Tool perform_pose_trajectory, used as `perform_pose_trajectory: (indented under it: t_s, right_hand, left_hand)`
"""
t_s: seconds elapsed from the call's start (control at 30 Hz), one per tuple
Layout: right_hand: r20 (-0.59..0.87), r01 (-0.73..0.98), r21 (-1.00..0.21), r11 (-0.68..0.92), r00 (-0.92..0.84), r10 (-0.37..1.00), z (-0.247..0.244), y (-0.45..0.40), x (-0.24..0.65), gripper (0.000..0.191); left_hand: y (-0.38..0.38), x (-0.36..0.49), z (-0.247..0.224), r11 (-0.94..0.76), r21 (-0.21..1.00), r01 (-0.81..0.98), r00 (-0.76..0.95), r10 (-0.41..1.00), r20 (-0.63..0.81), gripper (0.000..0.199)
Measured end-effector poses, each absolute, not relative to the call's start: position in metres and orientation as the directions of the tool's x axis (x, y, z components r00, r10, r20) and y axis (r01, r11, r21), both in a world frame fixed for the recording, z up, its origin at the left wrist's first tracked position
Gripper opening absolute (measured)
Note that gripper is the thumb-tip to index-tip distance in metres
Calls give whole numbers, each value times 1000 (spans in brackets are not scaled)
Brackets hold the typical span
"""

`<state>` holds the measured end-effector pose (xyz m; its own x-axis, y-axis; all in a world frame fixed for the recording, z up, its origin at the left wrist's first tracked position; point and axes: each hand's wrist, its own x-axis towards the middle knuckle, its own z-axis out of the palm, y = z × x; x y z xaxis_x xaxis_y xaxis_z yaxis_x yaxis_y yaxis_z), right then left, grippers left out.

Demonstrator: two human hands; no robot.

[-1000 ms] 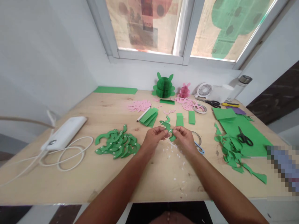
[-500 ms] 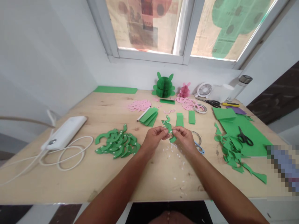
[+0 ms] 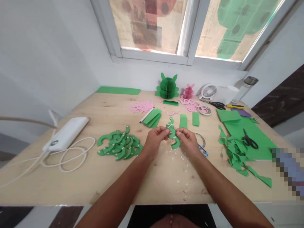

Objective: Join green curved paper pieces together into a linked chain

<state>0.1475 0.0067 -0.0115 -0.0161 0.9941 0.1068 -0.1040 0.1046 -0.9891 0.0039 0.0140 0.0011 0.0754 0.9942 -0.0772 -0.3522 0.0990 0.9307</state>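
Note:
Between my hands is a curved green paper piece with small white strips on it. My left hand pinches its upper left part, fingers closed. At its right edge my right hand has thumb and finger pressed together on the paper. Another small green curved piece shows just above. Left of my hands lies a heap of green curved pieces with white strips. Tiny white scraps are scattered below my hands. A tape roll and a light blue cutter lie beside my right hand.
A white power bank with looped cable lies left. Pink pieces, folded green papers and a green honeycomb figure are farther back. Green scraps, black scissors and green sheets lie right.
The green piece between my hands now shows more of its lower curve, below my fingers. My hands have barely moved, and the view has shifted slightly.

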Motion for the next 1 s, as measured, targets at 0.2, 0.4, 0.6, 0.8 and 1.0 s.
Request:
perform_pose_trajectory:
  t_s: [0.2, 0.4, 0.6, 0.8, 1.0]
  right_hand:
    - [83, -139, -987, 80, -16, 996, -11, 7, 146, 19]
    - [79, -102, -992, 78, -7, 997, -12, 7, 146, 21]
    - [59, -36, -998, 57, -53, 997, -14, 5, 144, 23]
    - [70, -2, -998, 70, -71, 995, -13, 4, 143, 23]
    - [78, -48, -996, 74, -98, 992, -14, 5, 143, 20]
  left_hand:
    - [9, 7, 6, 68, 973, -219, 175, 984, -29, 13]
    - [11, 7, 6, 69, 972, -226, 103, 994, -47, 20]
    - [10, 8, 6, 17, 971, -237, 42, 999, -7, 21]
    - [11, 6, 3, 0, 968, -253, 57, 998, 15, 23]
    - [10, 7, 7, 21, 975, -219, 101, 995, 2, 20]
